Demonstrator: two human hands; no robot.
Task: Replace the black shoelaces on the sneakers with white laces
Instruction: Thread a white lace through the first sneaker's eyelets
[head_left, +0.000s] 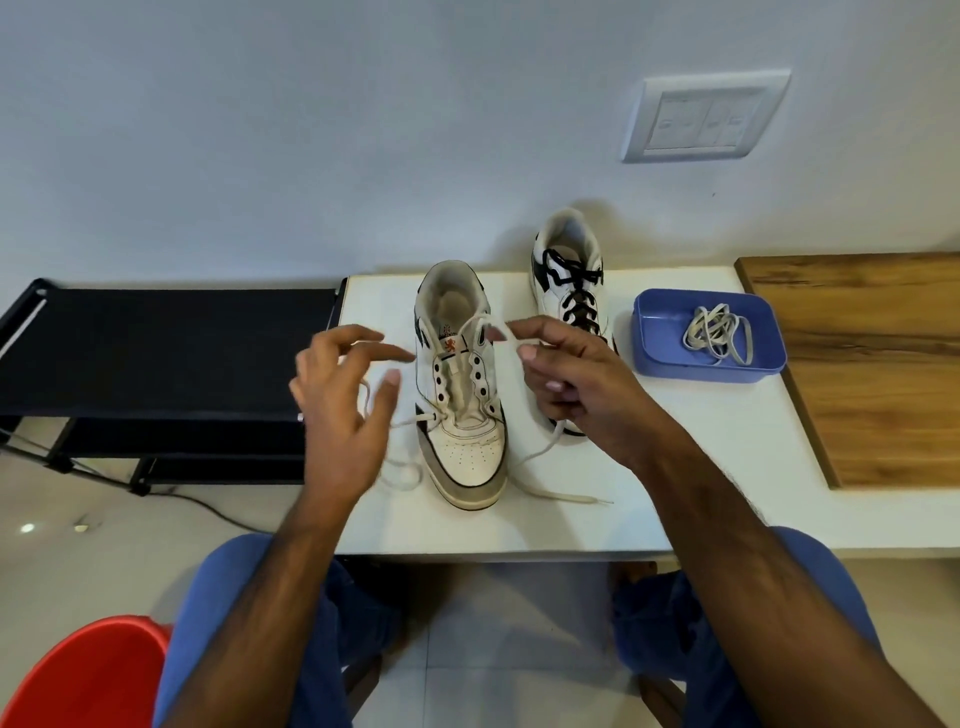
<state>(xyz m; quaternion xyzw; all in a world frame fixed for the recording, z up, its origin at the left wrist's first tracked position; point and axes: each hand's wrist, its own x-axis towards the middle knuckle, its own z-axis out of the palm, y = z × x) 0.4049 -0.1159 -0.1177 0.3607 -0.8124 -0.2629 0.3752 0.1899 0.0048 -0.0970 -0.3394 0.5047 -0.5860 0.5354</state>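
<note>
The near white sneaker (467, 452) stands in the middle of the white table (691, 483), toe towards me. A white lace (550, 491) runs through its lowest eyelets, and the upper eyelets are bare. My right hand (571, 379) pinches this lace between thumb and forefinger just right of the tongue; a loop arches over the tongue, and the free end trails across the table. My left hand (337, 400) hovers left of the shoe with fingers spread; the lace's left part passes behind it. The far sneaker (566, 270) carries black laces (579, 301).
A blue tray (654, 332) at the right holds another coiled white lace (719, 332). Beyond it lies a wooden board (883, 374). A black rack (156, 353) stands left of the table, and a red plastic thing (88, 675) is at the bottom left. The wall is close behind.
</note>
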